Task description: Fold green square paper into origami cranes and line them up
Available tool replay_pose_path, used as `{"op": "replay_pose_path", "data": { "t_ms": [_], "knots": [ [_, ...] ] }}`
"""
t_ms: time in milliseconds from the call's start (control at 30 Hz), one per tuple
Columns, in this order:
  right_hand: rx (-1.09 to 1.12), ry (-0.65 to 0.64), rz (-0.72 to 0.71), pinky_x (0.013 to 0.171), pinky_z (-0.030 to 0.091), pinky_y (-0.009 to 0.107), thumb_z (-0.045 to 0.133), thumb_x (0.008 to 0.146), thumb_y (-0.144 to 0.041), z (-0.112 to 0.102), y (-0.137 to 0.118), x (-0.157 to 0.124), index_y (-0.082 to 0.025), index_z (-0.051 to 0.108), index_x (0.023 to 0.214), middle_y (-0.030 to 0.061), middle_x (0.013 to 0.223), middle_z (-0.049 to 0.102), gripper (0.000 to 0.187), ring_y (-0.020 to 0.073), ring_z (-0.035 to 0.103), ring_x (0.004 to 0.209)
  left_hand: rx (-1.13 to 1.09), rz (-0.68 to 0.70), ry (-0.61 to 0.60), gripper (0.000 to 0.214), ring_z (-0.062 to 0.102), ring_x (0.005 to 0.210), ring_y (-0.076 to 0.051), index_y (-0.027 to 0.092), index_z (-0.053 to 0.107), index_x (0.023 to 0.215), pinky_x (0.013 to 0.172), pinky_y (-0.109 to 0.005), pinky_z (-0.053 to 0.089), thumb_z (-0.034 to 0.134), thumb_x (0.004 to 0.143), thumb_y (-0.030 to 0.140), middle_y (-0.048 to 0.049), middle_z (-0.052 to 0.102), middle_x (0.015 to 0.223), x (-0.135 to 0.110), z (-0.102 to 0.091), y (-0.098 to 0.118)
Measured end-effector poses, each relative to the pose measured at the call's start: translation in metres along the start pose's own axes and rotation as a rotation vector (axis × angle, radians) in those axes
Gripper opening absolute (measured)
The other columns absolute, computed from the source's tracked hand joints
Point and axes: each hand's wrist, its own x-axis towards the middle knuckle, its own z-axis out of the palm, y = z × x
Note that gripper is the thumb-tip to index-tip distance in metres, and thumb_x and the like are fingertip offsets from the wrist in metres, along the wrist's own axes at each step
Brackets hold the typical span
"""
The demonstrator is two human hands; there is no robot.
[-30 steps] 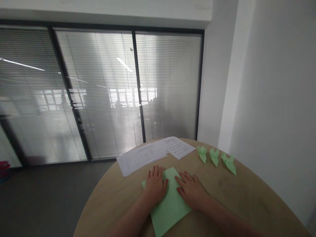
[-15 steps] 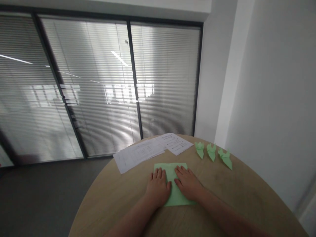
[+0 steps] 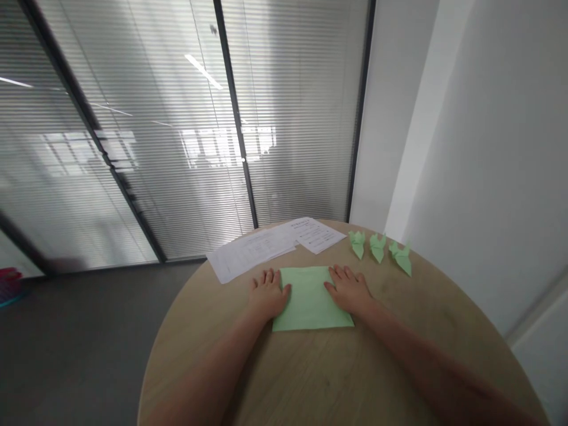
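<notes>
A light green sheet of paper [image 3: 308, 299] lies flat on the wooden table in front of me. At its left edge rests my left hand [image 3: 270, 293], palm down, fingers spread, the thumb on the paper. My right hand [image 3: 349, 288] lies palm down over the right edge, its fingers stretched out toward the far corner. Neither hand grips anything. To the right, beyond my right hand, stand three folded green paper figures in a row: a left one [image 3: 357, 244], a middle one [image 3: 377, 247] and a right one [image 3: 402, 257].
White printed sheets [image 3: 252, 251] overlap near the far edge of the round table [image 3: 319, 378]. Behind it is a glass partition with blinds [image 3: 302, 148]; a white wall [image 3: 488, 165] rises at the right. A red object [image 3: 9, 284] sits on the floor at far left.
My hands have moved apart, from the middle of the green paper out to its left and right edges. The view has tilted downward.
</notes>
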Motion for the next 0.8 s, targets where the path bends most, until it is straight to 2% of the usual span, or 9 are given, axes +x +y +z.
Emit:
{"op": "replay_pose_path", "data": {
  "t_ms": [200,367,467,567,800],
  "knots": [
    [-0.005,0.075,0.069,0.113,0.015,0.069,0.031,0.101,-0.045,0.0,0.006,-0.004,-0.015,0.038,0.155,0.0164,0.163,0.032,0.062,0.0388,0.025,0.149,-0.005,-0.048,0.057,0.068,0.028,0.149,-0.039,0.008,0.038,0.152,0.115,-0.063,0.022,0.031,0.098,0.049,-0.0227,0.034,0.16,-0.001,-0.004,-0.003],
    [-0.006,0.127,0.031,0.112,0.023,0.06,0.031,0.102,-0.038,-0.006,0.013,-0.002,-0.021,0.055,0.14,0.0141,0.153,0.048,0.048,0.0343,0.034,0.143,-0.036,-0.079,0.11,0.053,0.047,0.135,-0.034,0.014,0.059,0.131,0.11,-0.051,0.032,0.027,0.101,0.044,-0.0196,0.052,0.147,0.002,-0.013,-0.01],
    [-0.001,0.13,0.011,0.111,0.025,0.057,0.034,0.102,-0.041,-0.007,0.014,0.0,-0.022,0.059,0.135,0.0143,0.146,0.054,0.045,0.0338,0.036,0.141,-0.061,-0.069,0.105,0.048,0.05,0.132,-0.034,0.018,0.064,0.121,0.11,-0.049,0.033,0.04,0.096,0.051,-0.0174,0.057,0.142,0.003,-0.017,-0.012],
    [0.007,0.129,-0.001,0.111,0.024,0.056,0.038,0.1,-0.046,-0.005,0.013,0.001,-0.019,0.058,0.135,0.0164,0.145,0.054,0.049,0.0351,0.034,0.142,-0.09,-0.057,0.102,0.049,0.047,0.135,-0.035,0.019,0.062,0.126,0.111,-0.053,0.03,0.05,0.092,0.052,-0.0175,0.054,0.146,0.003,-0.018,-0.011],
    [0.034,0.122,0.001,0.114,0.018,0.058,0.042,0.097,-0.048,0.001,0.011,0.004,-0.013,0.05,0.144,0.0193,0.154,0.044,0.059,0.0374,0.027,0.146,-0.219,-0.059,0.114,0.049,0.042,0.139,-0.037,0.02,0.063,0.128,0.114,-0.058,0.024,0.055,0.09,0.05,-0.0184,0.053,0.147,0.005,-0.015,-0.012]
  ]
}}
